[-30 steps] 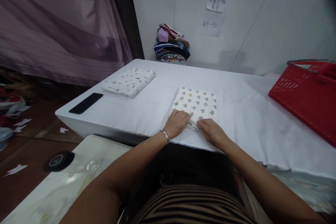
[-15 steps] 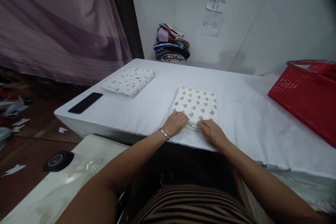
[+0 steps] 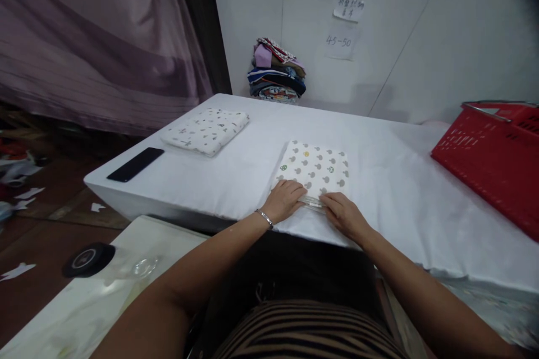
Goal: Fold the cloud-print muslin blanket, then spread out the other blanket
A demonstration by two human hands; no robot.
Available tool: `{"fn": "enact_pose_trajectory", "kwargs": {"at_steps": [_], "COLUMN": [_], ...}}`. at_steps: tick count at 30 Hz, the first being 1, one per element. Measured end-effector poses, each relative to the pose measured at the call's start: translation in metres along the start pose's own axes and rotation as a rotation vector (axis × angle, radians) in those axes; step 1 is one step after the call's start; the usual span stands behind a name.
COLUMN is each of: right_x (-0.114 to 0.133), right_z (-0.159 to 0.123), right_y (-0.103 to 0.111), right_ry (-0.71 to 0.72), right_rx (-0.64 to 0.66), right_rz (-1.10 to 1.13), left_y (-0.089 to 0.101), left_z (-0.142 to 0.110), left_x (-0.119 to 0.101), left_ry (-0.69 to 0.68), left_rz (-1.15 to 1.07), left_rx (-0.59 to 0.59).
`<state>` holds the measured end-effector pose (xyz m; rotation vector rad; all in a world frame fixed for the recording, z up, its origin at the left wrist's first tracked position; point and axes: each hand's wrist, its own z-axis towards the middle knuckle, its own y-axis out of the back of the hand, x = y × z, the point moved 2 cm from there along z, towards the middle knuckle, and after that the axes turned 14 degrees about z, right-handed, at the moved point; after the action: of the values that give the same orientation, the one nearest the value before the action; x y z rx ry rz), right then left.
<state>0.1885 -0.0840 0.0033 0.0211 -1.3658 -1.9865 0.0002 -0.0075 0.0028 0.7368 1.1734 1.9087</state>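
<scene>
A folded white cloth point(image 3: 314, 165) with grey tree-like prints and a few green and yellow ones lies flat near the front edge of the table. My left hand point(image 3: 286, 200) grips its near left edge, fingers curled over the top. On the near right edge, my right hand point(image 3: 343, 214) pinches the layers, thumb and fingers closed on them. Between the hands the stacked fold edges show. Both thumbs are largely hidden. Further left lies a second folded white cloth point(image 3: 206, 130) with small dark prints, touched by neither hand.
A black phone-like slab point(image 3: 135, 164) lies at the left of the white-covered table point(image 3: 391, 179). At the right stands a red plastic basket point(image 3: 488, 162). Stacked folded fabrics point(image 3: 277, 73) sit against the wall. A lower white surface point(image 3: 168, 241) holds a black round object point(image 3: 89, 259).
Both hands stay on the near edge of the printed cloth, with only slight finger shifts. The whole view has moved a little.
</scene>
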Motion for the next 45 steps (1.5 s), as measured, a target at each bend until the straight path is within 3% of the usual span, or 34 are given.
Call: {"fn": "enact_pose_trajectory", "kwargs": {"at_steps": [9, 14, 25, 32, 38, 42, 45], "right_x": [0.009, 0.007, 0.008, 0.009, 0.01, 0.011, 0.01], "right_z": [-0.001, -0.003, 0.0, -0.001, 0.0, -0.001, 0.0], "right_y": [-0.004, -0.01, -0.009, -0.011, -0.013, -0.015, -0.018], "right_ry": [0.045, 0.061, 0.158, 0.125, 0.103, 0.087, 0.086], "right_rx": [0.036, -0.021, -0.114, -0.103, -0.124, -0.145, -0.16], "right_rz": [-0.115, -0.163, -0.103, -0.087, -0.074, -0.053, -0.045], "left_y": [-0.004, -0.001, -0.005, 0.007, 0.007, 0.021, 0.032], "left_z": [0.002, 0.0, -0.002, -0.016, -0.019, -0.012, 0.001], "left_x": [0.003, 0.002, 0.007, 0.016, 0.025, 0.021, 0.009], "left_ry": [-0.08, -0.103, -0.189, -0.092, 0.037, 0.091, 0.116], "left_rz": [0.132, 0.189, 0.216, 0.201, 0.207, 0.06, -0.056], "left_rx": [-0.035, -0.019, -0.136, -0.124, -0.079, 0.041, 0.013]}}
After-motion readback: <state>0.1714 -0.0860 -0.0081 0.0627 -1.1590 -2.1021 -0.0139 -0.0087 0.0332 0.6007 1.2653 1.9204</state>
